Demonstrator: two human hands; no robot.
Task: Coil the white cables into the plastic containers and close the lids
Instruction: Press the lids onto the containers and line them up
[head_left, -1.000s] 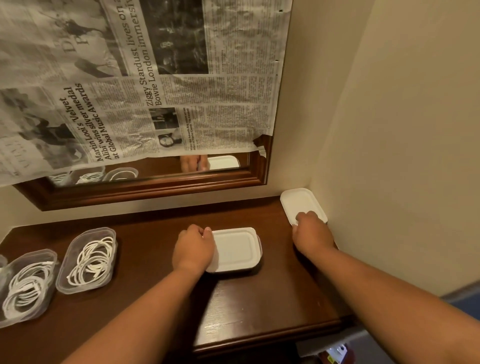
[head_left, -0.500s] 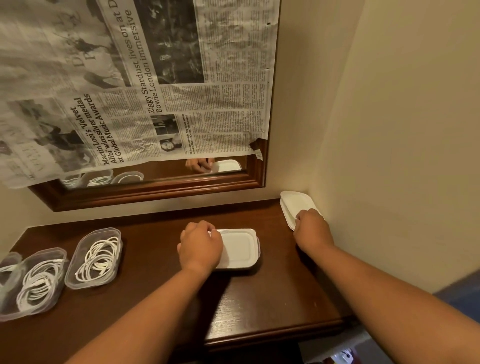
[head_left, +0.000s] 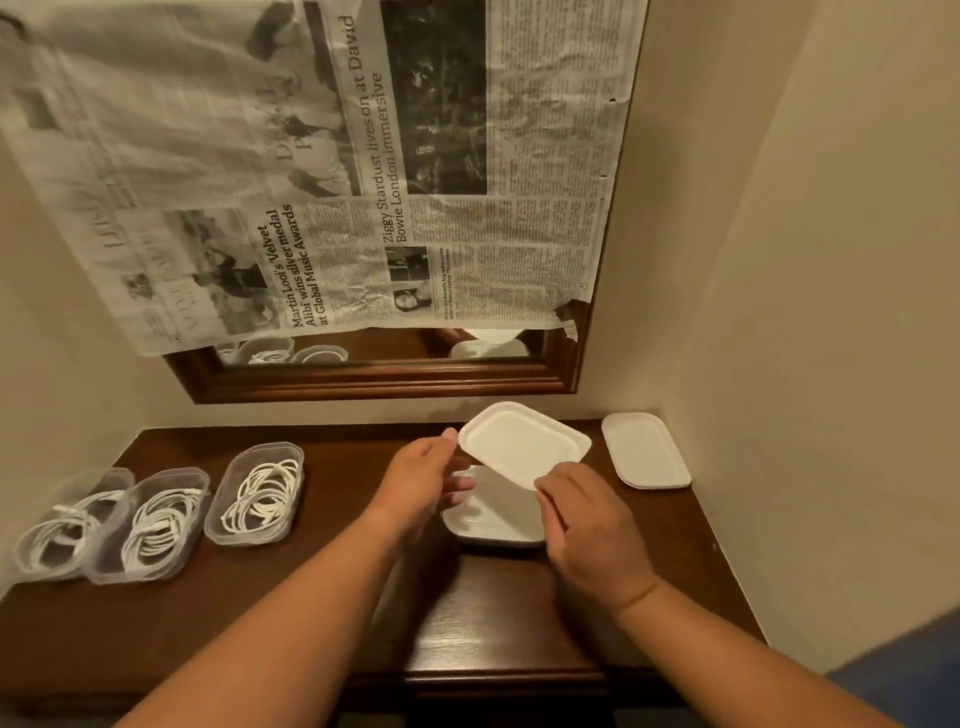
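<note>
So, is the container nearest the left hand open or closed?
Open: the container has no lid on it, and the coiled white cable inside shows uncovered.

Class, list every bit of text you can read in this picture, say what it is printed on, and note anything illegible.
"Martin Looi's 'Velvet Alibi' wins silver medal at Global Music Awards": headline on the newspaper.
"Ziggy Stardust lives on at David Bowie London immersive": headline, same newspaper.
Its body columns and faint large lettering: too blurred to read.
Lids and containers: no text visible.
</note>
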